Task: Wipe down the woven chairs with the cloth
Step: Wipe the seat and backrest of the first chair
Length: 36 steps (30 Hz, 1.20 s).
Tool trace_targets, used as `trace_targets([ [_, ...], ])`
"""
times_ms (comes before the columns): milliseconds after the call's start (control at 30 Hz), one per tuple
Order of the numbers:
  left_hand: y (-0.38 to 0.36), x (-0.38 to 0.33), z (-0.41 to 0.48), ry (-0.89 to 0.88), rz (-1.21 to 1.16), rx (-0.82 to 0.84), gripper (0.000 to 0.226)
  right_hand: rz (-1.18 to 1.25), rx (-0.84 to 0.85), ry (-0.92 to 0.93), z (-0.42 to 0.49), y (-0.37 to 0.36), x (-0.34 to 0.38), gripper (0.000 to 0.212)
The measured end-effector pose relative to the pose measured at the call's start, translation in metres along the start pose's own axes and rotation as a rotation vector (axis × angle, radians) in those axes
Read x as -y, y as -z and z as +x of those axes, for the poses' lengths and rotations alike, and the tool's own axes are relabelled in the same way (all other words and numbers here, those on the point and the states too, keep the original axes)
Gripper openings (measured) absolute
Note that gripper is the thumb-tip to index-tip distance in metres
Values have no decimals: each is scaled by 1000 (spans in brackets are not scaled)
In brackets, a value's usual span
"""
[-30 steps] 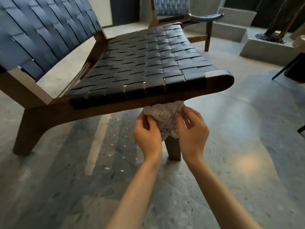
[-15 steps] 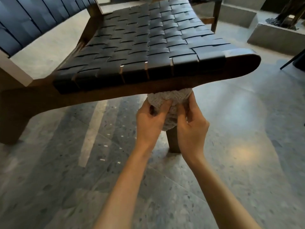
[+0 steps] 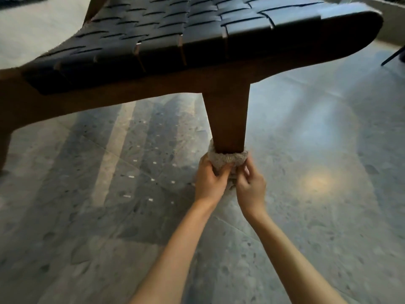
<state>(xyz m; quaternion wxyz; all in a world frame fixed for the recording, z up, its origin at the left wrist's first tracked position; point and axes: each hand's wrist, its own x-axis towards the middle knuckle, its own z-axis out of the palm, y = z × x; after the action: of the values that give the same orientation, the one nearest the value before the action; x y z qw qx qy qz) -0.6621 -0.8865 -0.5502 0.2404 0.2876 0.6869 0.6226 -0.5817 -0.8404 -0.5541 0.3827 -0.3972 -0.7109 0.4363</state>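
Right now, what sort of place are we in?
Likely a lounge or showroom: a low chair of dark woven straps on a brown wooden frame, and a polished grey speckled stone floor.

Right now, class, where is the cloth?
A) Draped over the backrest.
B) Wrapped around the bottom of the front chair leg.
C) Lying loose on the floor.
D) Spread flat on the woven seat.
B: the cloth is bunched around the lower end of the wooden leg, gripped by the left hand and the right hand.

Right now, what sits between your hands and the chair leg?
The cloth, bunched round the foot of the chair leg; left hand and right hand grip it. Head view shows this.
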Motion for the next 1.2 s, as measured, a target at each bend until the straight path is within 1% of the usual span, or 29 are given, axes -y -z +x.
trace_targets([
  [67, -3, 12, -1, 28, 35, 32, 26, -5, 54, -84, 1, 2, -12, 49],
  [167, -7, 24, -1, 127, 82, 142, 21, -4, 156, -201, 3, 6, -24, 50],
  [233, -7, 28, 1, 161, 131, 200, 24, -48, 211, -237, 4, 8, -28, 49],
  [300, -7, 26, 2, 197, 126, 214, 31, -81, 232, -242, 5, 9, -28, 46],
  [367, -6, 19, -1, 202, 60, 188, 29, -110, 222, -203, 6, 13, -24, 39],
  [433, -5, 8, -5, 196, 11, 135, 27, -131, 189, -120, 7, 17, -14, 29],
  [500, -2, -7, -4, 198, -10, 62, 32, -126, 138, -30, 10, 19, 3, 25],
  [567, 4, -26, -3, 182, -19, -19, 39, -112, 92, 44, 13, 19, 26, 25],
  [633, 11, -48, -3, 98, -54, -76, 42, -63, 89, 104, 14, 19, 54, 26],
  [733, 18, -76, -6, -37, -83, -146, 45, -1, 95, 146, 17, 22, 90, 36],
  [833, 28, -106, -7, -105, -197, -166, 44, -103, 70, 228, 25, 25, 121, 33],
  [933, 36, -127, -5, -102, -263, -190, 44, -176, 11, 274, 30, 28, 143, 24],
  [1067, 43, -140, -16, -34, -130, -258, 26, -256, -61, 274, 19, 32, 161, 25],
  [1133, 53, -145, -21, -13, 38, -275, 21, -322, -123, 303, 9, 34, 167, 24],
  [1167, 61, -149, -20, -13, 162, -245, 20, -358, -138, 312, 4, 34, 169, 23],
  [1200, 72, -156, -17, -9, 295, -177, 20, -387, -134, 310, -2, 33, 171, 23],
])
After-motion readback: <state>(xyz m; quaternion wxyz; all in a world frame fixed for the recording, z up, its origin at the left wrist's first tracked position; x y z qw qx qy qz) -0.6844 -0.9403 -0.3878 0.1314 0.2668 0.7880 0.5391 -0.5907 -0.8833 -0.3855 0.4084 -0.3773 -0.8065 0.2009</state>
